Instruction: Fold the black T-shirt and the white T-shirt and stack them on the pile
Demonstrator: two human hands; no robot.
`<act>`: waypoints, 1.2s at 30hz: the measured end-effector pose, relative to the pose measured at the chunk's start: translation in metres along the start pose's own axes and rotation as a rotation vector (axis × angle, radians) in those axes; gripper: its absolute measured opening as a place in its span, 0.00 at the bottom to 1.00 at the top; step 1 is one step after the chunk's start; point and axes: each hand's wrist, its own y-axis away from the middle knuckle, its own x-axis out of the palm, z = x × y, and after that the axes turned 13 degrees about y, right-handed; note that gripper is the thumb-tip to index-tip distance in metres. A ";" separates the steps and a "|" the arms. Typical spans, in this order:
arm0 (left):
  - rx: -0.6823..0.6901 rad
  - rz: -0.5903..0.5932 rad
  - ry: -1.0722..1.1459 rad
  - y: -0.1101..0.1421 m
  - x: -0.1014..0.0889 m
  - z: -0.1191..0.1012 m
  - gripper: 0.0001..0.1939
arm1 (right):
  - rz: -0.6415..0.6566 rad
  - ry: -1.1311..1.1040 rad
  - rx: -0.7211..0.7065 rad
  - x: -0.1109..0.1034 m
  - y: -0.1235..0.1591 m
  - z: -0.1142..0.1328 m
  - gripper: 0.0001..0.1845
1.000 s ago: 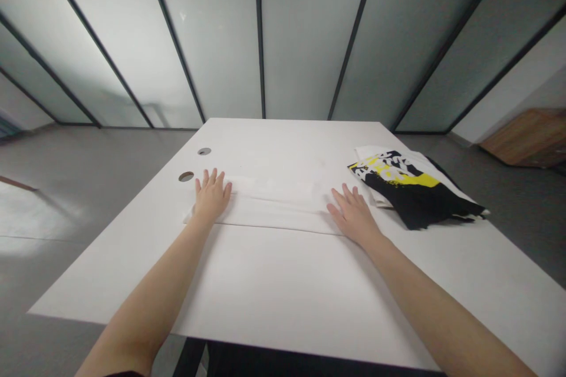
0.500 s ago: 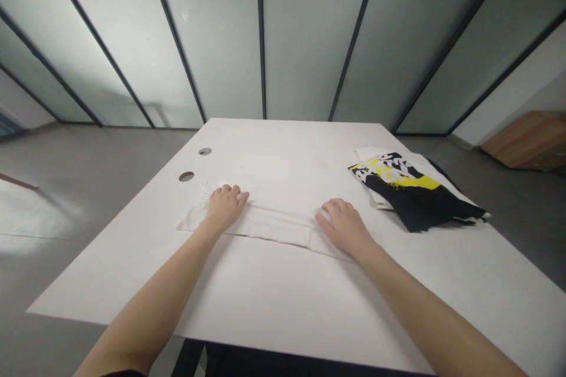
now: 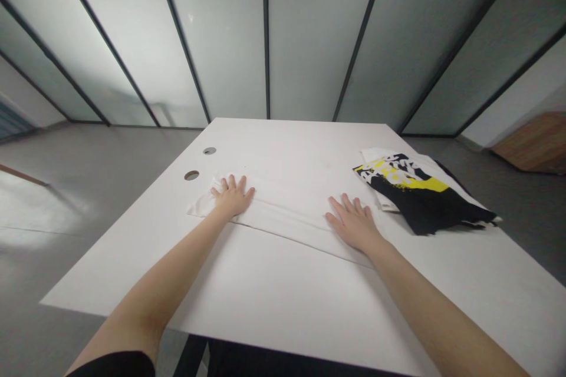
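A white cloth (image 3: pixel 287 221), folded into a long strip, lies across the white table (image 3: pixel 274 294). Its kind of garment does not show. My left hand (image 3: pixel 233 195) rests flat on the cloth's left part, fingers spread. On the right part lies my right hand (image 3: pixel 352 222), palm down and fingers apart. Neither hand grips anything. Some faint creases run along the strip between the two hands, and its right end is partly covered by my right hand and forearm.
At the table's right side lies a pile of clothes, with a black, yellow and white printed garment (image 3: pixel 411 188) on top. Two round holes (image 3: pixel 191 175) pierce the table's left side. Frosted glass panels (image 3: pixel 230 41) stand behind the table.
Both hands have flattened, with their fingers now spread out on the cloth. The cloth looks smoother and slants a little more down to the right. The view has shifted slightly.
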 end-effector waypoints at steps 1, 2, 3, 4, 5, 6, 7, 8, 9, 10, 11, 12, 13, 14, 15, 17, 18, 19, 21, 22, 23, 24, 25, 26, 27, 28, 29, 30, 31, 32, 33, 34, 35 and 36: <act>0.019 0.010 -0.002 -0.007 -0.001 0.000 0.39 | -0.012 -0.003 0.006 0.000 0.001 0.001 0.37; 0.036 0.021 -0.003 -0.015 -0.002 -0.001 0.38 | -0.034 -0.007 0.010 -0.001 0.003 0.002 0.37; 0.054 0.032 -0.003 -0.024 -0.002 -0.002 0.38 | -0.065 -0.013 0.008 -0.003 0.005 0.003 0.36; 0.077 0.044 -0.001 -0.032 -0.003 -0.002 0.38 | -0.101 -0.021 0.001 -0.004 0.008 0.004 0.35; 0.102 0.053 0.002 -0.041 -0.003 -0.003 0.37 | -0.136 -0.031 -0.014 -0.007 0.010 0.005 0.33; 0.128 0.060 0.008 -0.050 -0.004 -0.004 0.37 | -0.164 -0.044 -0.035 -0.010 0.013 0.007 0.31; 0.156 0.068 0.014 -0.058 -0.004 -0.006 0.36 | -0.183 -0.057 -0.061 -0.013 0.016 0.008 0.28; 0.185 0.080 0.022 -0.065 -0.005 -0.007 0.36 | -0.191 -0.070 -0.088 -0.016 0.018 0.009 0.26; 0.218 0.093 0.030 -0.071 -0.006 -0.009 0.36 | -0.191 -0.082 -0.115 -0.019 0.020 0.009 0.25; 0.252 0.098 0.035 -0.076 -0.008 -0.012 0.35 | -0.185 -0.091 -0.140 -0.022 0.021 0.010 0.24; 0.282 0.086 0.035 -0.079 -0.009 -0.016 0.35 | -0.174 -0.094 -0.163 -0.025 0.022 0.010 0.24; 0.301 0.054 0.029 -0.080 -0.010 -0.021 0.34 | -0.160 -0.091 -0.178 -0.027 0.022 0.009 0.24; 0.301 0.002 0.018 -0.079 -0.011 -0.027 0.33 | -0.144 -0.086 -0.187 -0.029 0.023 0.009 0.25; 0.275 -0.065 0.005 -0.077 -0.012 -0.035 0.33 | -0.128 -0.079 -0.187 -0.032 0.024 0.008 0.25; 0.223 -0.136 -0.005 -0.072 -0.011 -0.044 0.32 | -0.111 -0.071 -0.179 -0.034 0.025 0.008 0.26; 0.074 -0.212 0.000 -0.058 -0.007 -0.067 0.33 | -0.070 -0.054 -0.152 -0.038 0.029 0.009 0.28; 0.007 -0.199 0.019 -0.049 -0.003 -0.079 0.34 | -0.044 -0.047 -0.139 -0.041 0.031 0.011 0.29; -0.043 -0.133 0.046 -0.040 0.002 -0.091 0.36 | -0.014 -0.043 -0.131 -0.044 0.033 0.013 0.30; -0.077 0.023 0.095 -0.024 0.012 -0.110 0.41 | 0.057 -0.050 -0.140 -0.050 0.038 0.018 0.30; -0.093 0.087 0.114 -0.017 0.017 -0.117 0.43 | 0.091 -0.058 -0.156 -0.053 0.041 0.020 0.30; -0.096 0.125 0.127 -0.013 0.022 -0.122 0.44 | 0.120 -0.069 -0.181 -0.056 0.044 0.022 0.29; -0.092 0.139 0.135 -0.009 0.026 -0.125 0.45 | 0.145 -0.085 -0.210 -0.059 0.047 0.024 0.28; -0.074 0.136 0.140 -0.008 0.029 -0.126 0.45 | 0.166 -0.107 -0.247 -0.061 0.049 0.026 0.26; -0.040 0.123 0.145 -0.009 0.030 -0.125 0.44 | 0.182 -0.140 -0.287 -0.063 0.052 0.027 0.25; 0.006 0.110 0.149 -0.011 0.031 -0.123 0.44 | 0.201 -0.188 -0.328 -0.065 0.054 0.029 0.24; 0.061 0.110 0.154 -0.015 0.031 -0.121 0.43 | 0.229 -0.253 -0.366 -0.065 0.056 0.032 0.22; 0.120 0.123 0.158 -0.021 0.030 -0.119 0.42 | 0.261 -0.329 -0.398 -0.064 0.057 0.035 0.21; 0.184 0.143 0.161 -0.027 0.028 -0.117 0.41 | 0.283 -0.407 -0.421 -0.063 0.058 0.038 0.20; 0.246 0.165 0.160 -0.034 0.026 -0.116 0.40 | 0.282 -0.477 -0.423 -0.061 0.059 0.043 0.18; 0.301 0.186 0.158 -0.041 0.024 -0.115 0.38 | 0.246 -0.531 -0.401 -0.058 0.058 0.048 0.15; 0.350 0.203 0.154 -0.047 0.022 -0.115 0.37 | 0.173 -0.564 -0.368 -0.054 0.057 0.053 0.14; 0.387 0.214 0.153 -0.053 0.021 -0.115 0.36 | 0.067 -0.573 -0.341 -0.049 0.056 0.057 0.13; 0.410 0.216 0.154 -0.058 0.021 -0.116 0.36 | -0.050 -0.563 -0.335 -0.045 0.053 0.061 0.13; 0.420 0.205 0.160 -0.061 0.021 -0.117 0.36 | -0.153 -0.542 -0.357 -0.041 0.051 0.064 0.13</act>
